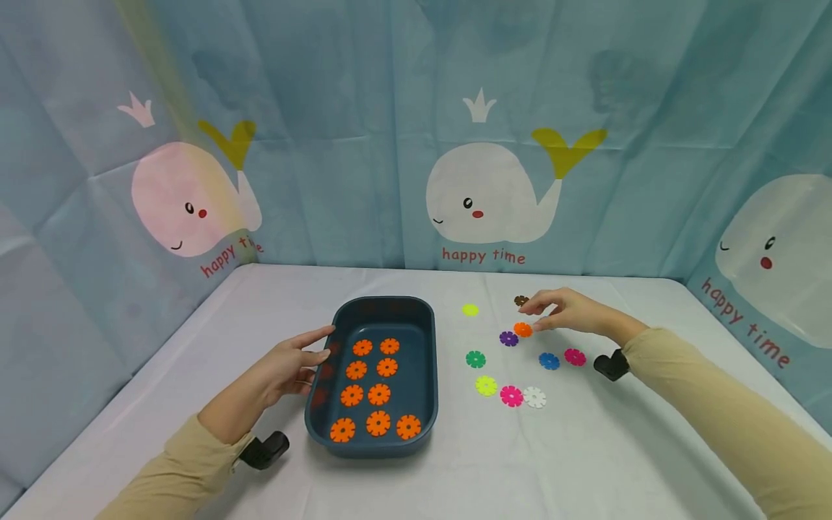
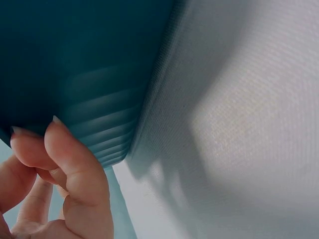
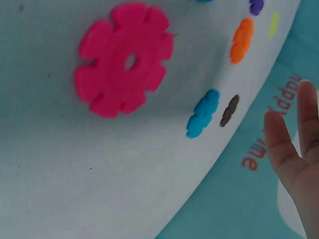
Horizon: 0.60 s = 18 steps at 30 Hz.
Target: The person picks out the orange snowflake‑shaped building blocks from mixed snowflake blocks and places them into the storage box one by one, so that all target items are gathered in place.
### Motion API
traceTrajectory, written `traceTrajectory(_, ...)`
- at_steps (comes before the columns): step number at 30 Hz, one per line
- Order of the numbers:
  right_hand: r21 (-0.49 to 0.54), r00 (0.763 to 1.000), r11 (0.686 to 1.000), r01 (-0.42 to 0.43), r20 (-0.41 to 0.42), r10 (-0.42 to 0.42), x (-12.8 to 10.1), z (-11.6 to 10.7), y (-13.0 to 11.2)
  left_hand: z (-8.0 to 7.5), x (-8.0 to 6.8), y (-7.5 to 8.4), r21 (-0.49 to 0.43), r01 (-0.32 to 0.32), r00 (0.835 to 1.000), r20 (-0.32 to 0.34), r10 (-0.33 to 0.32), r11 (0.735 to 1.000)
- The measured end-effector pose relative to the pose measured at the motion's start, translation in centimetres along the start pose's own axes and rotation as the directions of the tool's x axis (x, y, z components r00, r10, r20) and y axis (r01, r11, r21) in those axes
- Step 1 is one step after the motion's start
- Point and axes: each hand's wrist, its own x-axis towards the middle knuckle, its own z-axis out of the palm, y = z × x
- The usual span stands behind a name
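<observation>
Head view shows a backdrop point(image 1: 364, 108) of blue cloth printed with three white whales, each with red "happy time" writing under or beside it. Below it lies the white table point(image 1: 585, 462). One dark blue tray point(image 1: 425, 339) sits left of centre and holds nine orange discs point(image 1: 378, 395), laid in rows.

The left hand point(image 1: 289, 365) rests against the tray's left wall, fingers relaxed and holding nothing; the left wrist view shows its fingertips point(image 2: 62, 144) touching the ribbed outer wall.

Ten loose discs lie right of the tray: one orange disc point(image 1: 523, 329), one brown point(image 1: 521, 300), one purple point(image 1: 508, 338), one blue point(image 1: 549, 361), one dark green point(image 1: 475, 359), one white point(image 1: 534, 397), two yellow-green and two pink.

The right hand point(image 1: 565, 310) hovers with loosely extended fingers, its fingertips just at the loose orange disc and beside the brown one; whether it touches them I cannot tell.
</observation>
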Motion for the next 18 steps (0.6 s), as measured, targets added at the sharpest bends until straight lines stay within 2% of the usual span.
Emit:
traceTrajectory(9,-0.063,0.989,0.990,-0.125,0.075,0.130,1.4,-0.8,2.0,0.0,0.0,0.1,-0.001,-0.003,1.000,-0.005,0.003,1.000)
traceTrajectory(13,-0.086,0.974,0.980,-0.182,0.124,0.192,2.4,-1.0,3.0,0.0,-0.1,0.0,-0.010,-0.004,1.000,-0.003,0.004,1.000)
traceTrajectory(18,-0.114,0.947,0.973,-0.200,0.233,0.222,3.7,-0.7,3.7,0.1,-0.2,-0.1,-0.017,-0.006,1.000,0.005,0.006,1.000)
